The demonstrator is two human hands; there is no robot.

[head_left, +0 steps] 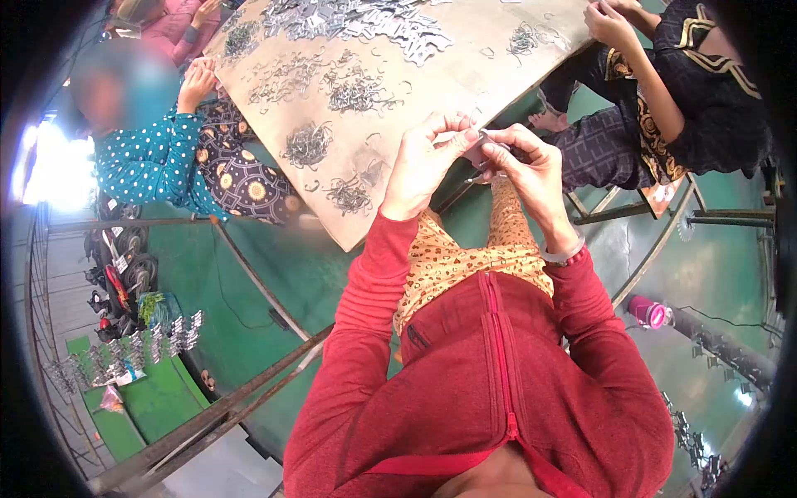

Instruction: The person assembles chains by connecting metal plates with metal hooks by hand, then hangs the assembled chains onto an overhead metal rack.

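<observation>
Both of my hands are raised close together over the near right edge of the table. My left hand [427, 162] pinches one side of a small grey metal piece [476, 153] between thumb and fingers. On the other side of that piece, my right hand [530, 170] closes its thumb and index finger on it, with the other fingers curled. Part of the piece is hidden by the fingertips. Beyond my left hand, small piles of thin curved metal wires [306, 144] lie on the table.
The brown tabletop [332, 203] holds a heap of flat grey metal plates [407, 33] at its far side. Co-workers sit at the left, far left and right edges. A metal rail [266, 290] crosses the lower left. A pink cylinder [647, 312] stands right.
</observation>
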